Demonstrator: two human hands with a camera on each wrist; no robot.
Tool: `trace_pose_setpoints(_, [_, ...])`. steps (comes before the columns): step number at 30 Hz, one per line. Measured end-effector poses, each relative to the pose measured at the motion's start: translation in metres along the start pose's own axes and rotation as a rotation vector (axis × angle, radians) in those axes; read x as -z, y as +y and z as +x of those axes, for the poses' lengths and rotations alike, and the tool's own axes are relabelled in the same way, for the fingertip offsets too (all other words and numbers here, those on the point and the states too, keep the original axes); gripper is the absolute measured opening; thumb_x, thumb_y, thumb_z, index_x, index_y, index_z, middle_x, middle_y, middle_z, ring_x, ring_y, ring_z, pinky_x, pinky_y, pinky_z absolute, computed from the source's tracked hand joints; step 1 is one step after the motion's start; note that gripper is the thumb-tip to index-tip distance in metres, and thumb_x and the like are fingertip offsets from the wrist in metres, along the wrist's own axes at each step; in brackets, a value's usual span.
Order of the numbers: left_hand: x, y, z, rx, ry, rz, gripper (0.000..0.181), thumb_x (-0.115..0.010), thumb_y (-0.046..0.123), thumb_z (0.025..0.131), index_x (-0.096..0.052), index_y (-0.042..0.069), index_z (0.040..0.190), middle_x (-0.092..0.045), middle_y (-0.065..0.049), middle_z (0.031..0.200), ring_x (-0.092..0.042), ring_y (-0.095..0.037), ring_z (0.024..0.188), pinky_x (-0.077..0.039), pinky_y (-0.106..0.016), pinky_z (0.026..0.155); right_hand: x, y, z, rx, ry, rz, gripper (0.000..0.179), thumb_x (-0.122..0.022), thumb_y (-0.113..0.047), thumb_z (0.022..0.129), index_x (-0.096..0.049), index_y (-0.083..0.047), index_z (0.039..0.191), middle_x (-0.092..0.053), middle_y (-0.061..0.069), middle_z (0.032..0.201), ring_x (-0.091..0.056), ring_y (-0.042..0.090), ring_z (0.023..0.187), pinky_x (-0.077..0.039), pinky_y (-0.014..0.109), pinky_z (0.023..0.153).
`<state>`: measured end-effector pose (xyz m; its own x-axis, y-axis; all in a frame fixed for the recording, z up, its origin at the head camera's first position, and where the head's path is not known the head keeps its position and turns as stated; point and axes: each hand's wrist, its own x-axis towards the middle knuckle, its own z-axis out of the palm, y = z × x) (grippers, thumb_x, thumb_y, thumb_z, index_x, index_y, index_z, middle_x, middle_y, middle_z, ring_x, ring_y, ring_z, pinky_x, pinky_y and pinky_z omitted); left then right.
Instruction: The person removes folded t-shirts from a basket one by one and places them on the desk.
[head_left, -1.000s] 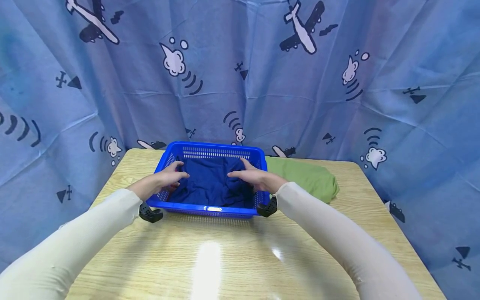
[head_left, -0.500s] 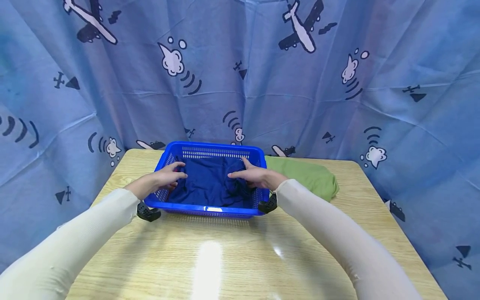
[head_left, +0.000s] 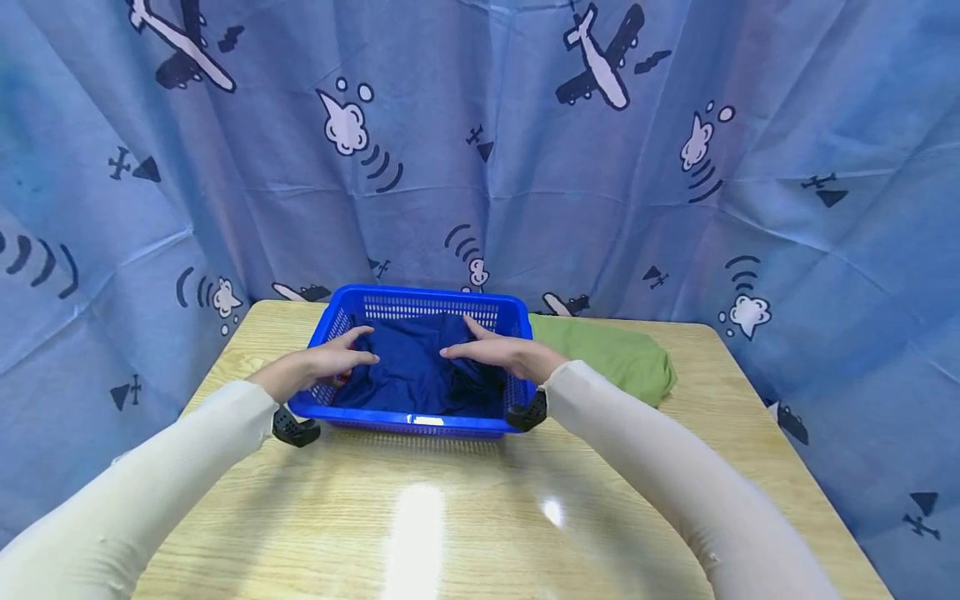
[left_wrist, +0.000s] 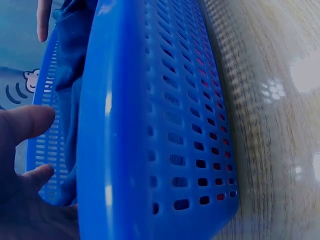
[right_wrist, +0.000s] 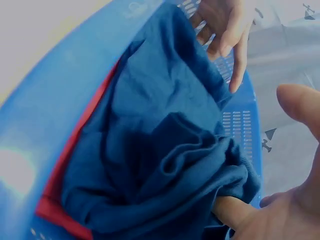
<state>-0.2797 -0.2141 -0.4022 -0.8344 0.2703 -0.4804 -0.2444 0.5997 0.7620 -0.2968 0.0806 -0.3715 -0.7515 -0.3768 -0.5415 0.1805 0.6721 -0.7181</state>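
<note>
A navy cloth lies rumpled inside a blue plastic basket with slotted walls. My left hand reaches over the basket's left side, thumb and forefinger spread apart beside the cloth. Its fingers hang loosely by the slotted wall in the right wrist view. Over the right side reaches my right hand, thumb and forefinger extended and apart. In the right wrist view, one of its fingers goes under a bunched fold of the cloth, which hides the tip. Red fabric shows along the edge beneath the navy cloth.
A folded green cloth lies on the wooden table, right of the basket and partly behind the right forearm. A blue curtain printed with airplanes hangs behind the table. Each wrist wears a black device.
My right hand has moved a little to the left inside the basket, and the navy cloth's right part has shifted with it. The left hand has barely moved.
</note>
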Motion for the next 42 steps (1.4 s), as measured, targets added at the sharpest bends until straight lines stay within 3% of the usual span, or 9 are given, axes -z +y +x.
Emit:
trace_pose_setpoints(14, [0.004,-0.011,0.0,-0.029,-0.198,-0.095,0.073,-0.054,0.023,0.103,-0.013,0.029,0.164,0.004,-0.022,0.17,-0.006,-0.049,0.155,-0.016,-0.072,0.119,0.005,0.017,0.012,-0.023,-0.168,0.204,0.102,-0.064,-0.042,0.096,0.017,-0.047,0.157,0.02,0.005,0.171,0.011,0.038,0.158,-0.014,0.078,0.115])
trace_pose_setpoints(19, [0.003,-0.009,0.0,-0.007,-0.208,-0.091,0.077,-0.056,0.019,0.101,-0.012,0.027,0.164,0.011,-0.021,0.169,0.0,-0.053,0.154,-0.015,-0.072,0.12,0.009,0.026,0.015,0.024,-0.221,0.175,0.098,-0.067,-0.031,0.097,0.007,-0.047,0.16,0.019,0.006,0.17,0.009,0.037,0.158,-0.02,0.078,0.113])
trace_pose_setpoints(22, [0.003,-0.008,-0.001,0.0,-0.207,-0.081,0.076,-0.057,0.017,0.101,-0.016,0.024,0.164,0.01,-0.022,0.169,0.001,-0.053,0.153,-0.016,-0.071,0.12,0.008,0.03,0.019,0.033,-0.191,0.13,0.091,-0.07,-0.028,0.096,-0.009,-0.04,0.163,0.009,0.008,0.172,0.0,0.038,0.159,-0.024,0.076,0.113])
trace_pose_setpoints(29, [0.001,-0.007,0.002,0.003,-0.154,-0.062,0.067,-0.058,0.018,0.1,-0.029,0.015,0.16,-0.001,-0.026,0.168,-0.014,-0.051,0.153,-0.024,-0.066,0.12,0.004,0.031,0.022,0.072,-0.05,0.037,0.076,-0.073,-0.012,0.092,-0.035,-0.02,0.158,-0.02,0.016,0.167,-0.035,0.039,0.147,-0.042,0.064,0.109])
trace_pose_setpoints(32, [0.001,-0.008,0.003,-0.002,-0.135,-0.074,0.067,-0.057,0.012,0.1,-0.028,0.014,0.16,-0.009,-0.027,0.166,-0.028,-0.047,0.149,-0.03,-0.062,0.12,0.008,0.03,0.021,0.109,-0.028,0.028,0.073,-0.069,0.002,0.091,-0.041,-0.019,0.155,-0.031,0.019,0.158,-0.051,0.028,0.122,-0.053,0.043,0.094])
trace_pose_setpoints(34, [0.002,-0.008,0.004,0.0,-0.125,-0.089,0.069,-0.056,0.008,0.099,-0.026,0.014,0.161,-0.013,-0.028,0.165,-0.037,-0.043,0.143,-0.035,-0.059,0.118,0.011,0.029,0.019,0.119,-0.03,0.043,0.073,-0.063,0.007,0.092,-0.041,-0.021,0.155,-0.032,0.019,0.154,-0.05,0.024,0.106,-0.051,0.035,0.084])
trace_pose_setpoints(38, [0.003,-0.011,0.008,0.009,-0.112,-0.104,0.071,-0.055,0.006,0.096,-0.027,0.014,0.161,-0.019,-0.028,0.164,-0.046,-0.038,0.135,-0.041,-0.056,0.114,0.016,0.028,0.017,0.094,-0.075,0.122,0.073,-0.049,0.011,0.094,-0.04,-0.027,0.157,-0.021,0.015,0.164,-0.049,0.028,0.124,-0.05,0.046,0.104])
trace_pose_setpoints(40, [0.003,-0.012,0.01,0.015,-0.117,-0.101,0.069,-0.055,0.008,0.097,-0.028,0.013,0.16,-0.021,-0.029,0.163,-0.047,-0.04,0.136,-0.041,-0.056,0.115,0.016,0.028,0.017,0.076,-0.105,0.148,0.07,-0.046,0.007,0.095,-0.039,-0.026,0.157,-0.016,0.012,0.169,-0.037,0.033,0.144,-0.039,0.058,0.115])
trace_pose_setpoints(42, [0.002,-0.011,0.013,0.022,-0.122,-0.085,0.066,-0.055,0.012,0.098,-0.03,0.01,0.159,-0.023,-0.03,0.162,-0.045,-0.042,0.139,-0.04,-0.057,0.115,0.016,0.028,0.018,0.057,-0.129,0.165,0.06,-0.046,-0.005,0.099,-0.04,-0.02,0.157,-0.018,0.012,0.17,-0.029,0.037,0.151,-0.032,0.062,0.118])
